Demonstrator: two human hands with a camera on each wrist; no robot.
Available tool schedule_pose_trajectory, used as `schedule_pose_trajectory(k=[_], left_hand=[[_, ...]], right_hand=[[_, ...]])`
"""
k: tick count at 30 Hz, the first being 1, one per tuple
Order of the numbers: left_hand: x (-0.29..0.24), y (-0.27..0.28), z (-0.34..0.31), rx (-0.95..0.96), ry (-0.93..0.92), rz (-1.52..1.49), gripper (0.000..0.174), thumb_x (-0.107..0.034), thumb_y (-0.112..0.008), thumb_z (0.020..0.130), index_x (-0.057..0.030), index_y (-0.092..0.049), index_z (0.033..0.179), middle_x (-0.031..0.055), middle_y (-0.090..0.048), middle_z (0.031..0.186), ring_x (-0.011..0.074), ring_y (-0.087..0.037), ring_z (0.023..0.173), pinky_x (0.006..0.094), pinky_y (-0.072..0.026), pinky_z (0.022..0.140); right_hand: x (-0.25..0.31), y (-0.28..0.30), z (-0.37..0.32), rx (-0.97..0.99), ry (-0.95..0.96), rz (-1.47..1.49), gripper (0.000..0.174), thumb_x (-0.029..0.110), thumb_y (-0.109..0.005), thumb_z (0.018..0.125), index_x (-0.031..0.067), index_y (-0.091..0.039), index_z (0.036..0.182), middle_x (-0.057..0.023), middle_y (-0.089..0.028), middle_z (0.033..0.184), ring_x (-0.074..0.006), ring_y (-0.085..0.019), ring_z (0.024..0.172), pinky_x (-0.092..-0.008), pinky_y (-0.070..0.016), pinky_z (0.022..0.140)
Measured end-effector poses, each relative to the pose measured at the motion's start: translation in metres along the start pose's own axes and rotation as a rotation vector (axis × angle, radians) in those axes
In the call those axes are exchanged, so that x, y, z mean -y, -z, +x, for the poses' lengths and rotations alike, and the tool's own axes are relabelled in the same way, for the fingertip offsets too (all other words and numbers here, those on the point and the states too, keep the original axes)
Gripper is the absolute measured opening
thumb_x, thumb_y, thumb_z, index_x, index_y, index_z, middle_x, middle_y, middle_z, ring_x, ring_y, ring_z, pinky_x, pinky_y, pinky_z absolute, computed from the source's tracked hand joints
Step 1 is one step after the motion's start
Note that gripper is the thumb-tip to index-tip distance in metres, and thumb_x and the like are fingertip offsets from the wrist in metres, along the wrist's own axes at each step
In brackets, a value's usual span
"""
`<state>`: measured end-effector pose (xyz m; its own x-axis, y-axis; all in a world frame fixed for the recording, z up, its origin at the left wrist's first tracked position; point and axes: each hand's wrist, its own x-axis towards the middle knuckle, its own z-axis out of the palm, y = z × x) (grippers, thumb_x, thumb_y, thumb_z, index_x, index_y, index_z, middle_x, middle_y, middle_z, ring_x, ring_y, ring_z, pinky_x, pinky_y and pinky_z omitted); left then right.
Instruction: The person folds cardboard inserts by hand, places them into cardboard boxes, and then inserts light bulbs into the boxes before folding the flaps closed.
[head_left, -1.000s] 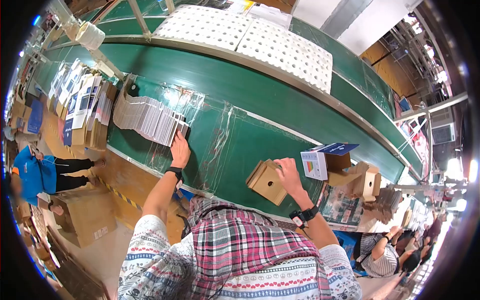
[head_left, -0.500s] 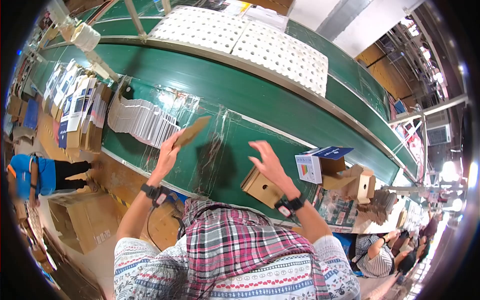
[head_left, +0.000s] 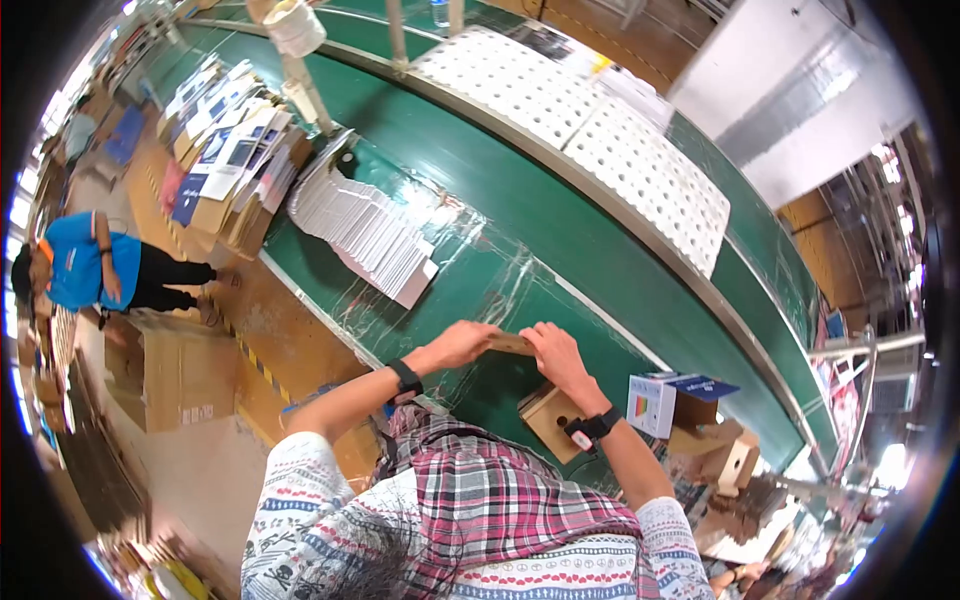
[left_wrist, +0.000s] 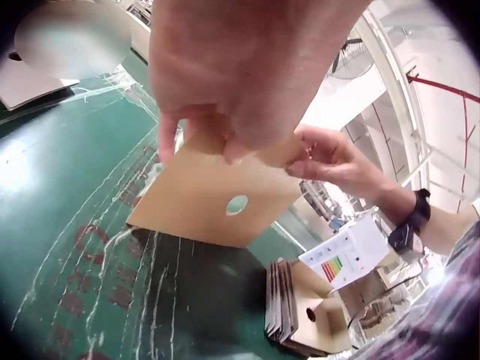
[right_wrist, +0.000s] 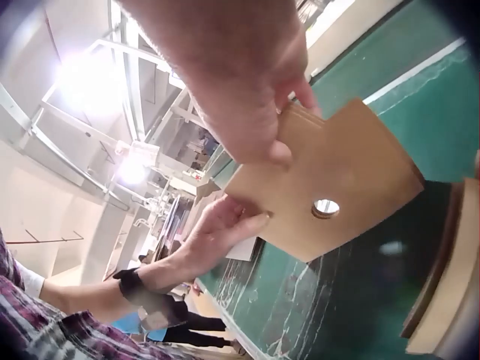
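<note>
Cardboard sheet [left_wrist: 202,196] with a round hole is raised just above the green table [head_left: 490,200], between the two hands, which are both clamped on it. From the left, a person in a blue shirt [head_left: 95,262] stands on the floor beside a large open carton [head_left: 190,380]. Next comes a pile of printed flat boxes [head_left: 235,165], then a leaning row of thin, pale folded pieces [head_left: 365,230] on the table. The left hand [head_left: 465,343] grips one end of the sheet, its thumb on the face. The right hand [head_left: 557,357] pinches the other end, near the left one but apart from it. Below the right hand lies a small cardboard stack [head_left: 548,424], its top piece holed too. Beyond the table's rail are white panels [head_left: 650,165] dotted with holes. Farther right stands a white printed box [head_left: 650,404] with coloured bars and a dark blue flap, near a brown box [head_left: 738,462].
</note>
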<state>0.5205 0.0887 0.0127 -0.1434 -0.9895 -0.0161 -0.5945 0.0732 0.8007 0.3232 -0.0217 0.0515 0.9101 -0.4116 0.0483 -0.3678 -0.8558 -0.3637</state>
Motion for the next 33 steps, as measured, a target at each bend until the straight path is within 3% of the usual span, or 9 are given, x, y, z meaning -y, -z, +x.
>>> schedule_pose_trajectory(k=[5,8,9,12,15,18,21,28,33], left_hand=[[0.022,-0.029,0.004,-0.118,-0.187,0.010,0.027,-0.006,-0.046,0.082,-0.0054,-0.046,0.109,0.0186,-0.055,0.088,0.0371,-0.054,0.085,0.0430,-0.0436,0.071],[0.015,-0.003,0.009,0.128,0.022,-0.151,0.039,-0.010,-0.053,0.079,-0.0095,-0.046,0.117,0.0183,-0.060,0.091,0.0335,-0.060,0.085,0.0407,-0.0466,0.070],[0.015,0.005,0.006,0.053,0.049,-0.442,0.048,-0.012,-0.060,0.077,-0.0132,-0.045,0.122,0.0141,-0.062,0.085,0.0229,-0.061,0.078,0.0356,-0.0471,0.067],[0.010,0.020,0.003,0.176,0.315,-0.915,0.049,-0.026,-0.064,0.080,-0.0015,-0.049,0.120,0.0062,-0.059,0.106,0.0127,-0.056,0.095,0.0295,-0.0451,0.083],[-0.008,0.025,-0.004,0.305,0.444,-1.033,0.053,-0.034,-0.060,0.083,-0.0001,-0.047,0.121,0.0078,-0.058,0.108,0.0158,-0.056,0.096,0.0300,-0.0461,0.081],[-0.028,0.021,-0.006,0.261,0.503,-1.094,0.050,-0.031,-0.058,0.083,0.0022,-0.048,0.118,0.0089,-0.058,0.107,0.0160,-0.058,0.091,0.0297,-0.0484,0.076],[-0.057,0.026,-0.001,0.161,0.598,-1.076,0.043,-0.028,-0.058,0.082,0.0035,-0.052,0.111,0.0092,-0.060,0.102,0.0159,-0.060,0.086,0.0289,-0.0486,0.072],[-0.068,0.047,0.002,0.370,0.379,-0.790,0.040,-0.027,-0.058,0.083,0.0024,-0.054,0.110,0.0055,-0.061,0.097,0.0121,-0.058,0.084,0.0267,-0.0460,0.074],[-0.087,0.042,-0.002,0.376,0.261,-0.763,0.038,-0.026,-0.056,0.084,0.0020,-0.055,0.110,0.0038,-0.061,0.095,0.0103,-0.055,0.084,0.0248,-0.0437,0.075]], right_hand=[[-0.004,-0.006,0.007,0.169,0.017,0.132,0.021,0.010,-0.054,0.077,0.0078,-0.053,0.098,-0.0079,-0.058,0.084,-0.0304,-0.056,0.082,-0.0398,-0.0453,0.069],[-0.008,0.001,0.016,0.322,-0.059,0.185,0.023,0.014,-0.054,0.081,0.0051,-0.052,0.102,-0.0084,-0.060,0.089,-0.0287,-0.058,0.083,-0.0371,-0.0459,0.069],[-0.008,0.006,0.017,0.376,-0.108,0.190,0.024,0.015,-0.053,0.082,0.0044,-0.052,0.104,-0.0083,-0.061,0.091,-0.0269,-0.059,0.083,-0.0357,-0.0462,0.070],[-0.011,0.016,0.014,0.275,-0.204,0.982,0.029,0.017,-0.049,0.086,0.0020,-0.052,0.111,-0.0079,-0.061,0.091,-0.0161,-0.058,0.081,-0.0306,-0.0458,0.070],[-0.006,0.030,0.010,0.287,-0.283,1.067,0.031,0.016,-0.047,0.088,0.0001,-0.051,0.114,-0.0079,-0.061,0.089,-0.0104,-0.055,0.080,-0.0273,-0.0447,0.071],[0.002,0.025,-0.002,0.180,-0.279,0.868,0.030,0.015,-0.047,0.086,-0.0034,-0.052,0.109,-0.0204,-0.061,0.092,-0.0270,-0.060,0.078,-0.0329,-0.0454,0.072],[0.019,0.027,-0.013,0.002,-0.293,0.714,0.030,0.016,-0.048,0.088,-0.0015,-0.053,0.111,-0.0177,-0.062,0.092,-0.0240,-0.060,0.079,-0.0321,-0.0459,0.072],[0.021,0.029,-0.038,0.121,-0.653,1.908,0.032,0.024,-0.047,0.092,0.0004,-0.054,0.112,-0.0033,-0.060,0.096,-0.0104,-0.057,0.081,-0.0268,-0.0473,0.072],[0.039,0.052,-0.052,0.230,-0.569,1.625,0.030,0.028,-0.051,0.089,0.0003,-0.059,0.098,-0.0001,-0.061,0.083,-0.0076,-0.054,0.069,-0.0238,-0.0451,0.058]])
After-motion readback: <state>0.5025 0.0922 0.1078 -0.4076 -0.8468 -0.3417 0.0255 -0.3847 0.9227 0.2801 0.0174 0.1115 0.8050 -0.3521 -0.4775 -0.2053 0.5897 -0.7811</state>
